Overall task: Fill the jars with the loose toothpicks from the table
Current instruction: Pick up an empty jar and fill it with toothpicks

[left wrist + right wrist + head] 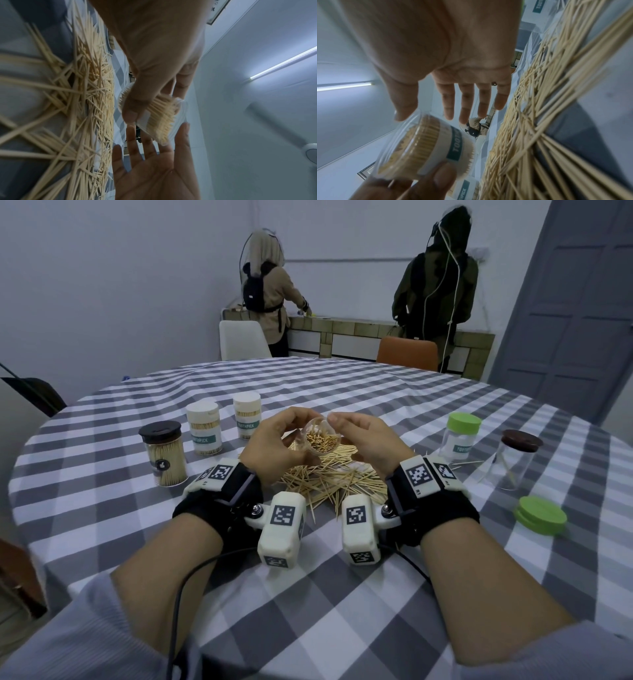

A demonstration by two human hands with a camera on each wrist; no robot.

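1. Nearest the head camera are the two forearms, each with a black wrist strap and marker-tagged camera housing, raised over the near edge of the table [342, 594].
2. The left hand [274, 445] holds a clear open jar [320, 436] above the table's middle, directly over the pile of loose toothpicks [335, 477]. Thumb and fingers [131, 111] are curled round the jar wall, gripping it.
3. The jar is tilted, mouth toward the person and slightly toward the right hand; it is packed with toothpicks lying along its long axis, tips at the mouth.
4. The right hand [363, 440] is just beside the jar mouth, on its right-edge side. Its fingers [465, 102] are extended and slightly spread, holding nothing; the thumb tip is at or almost at the rim, and contact cannot be confirmed.
5. Key relation: the jar mouth lies directly left of the right hand's fingers, so that hand is nearer for levelling the tips or fitting a lid.
6. The green lid [539, 515] lies near the right edge, well apart from both hands.
7. Three capped, filled jars [202, 433] stand toward the left edge; two capped jars [460, 436], one nearly empty, stand toward the right edge.
8. Judgement: much of the pile remains, so filling is part done.
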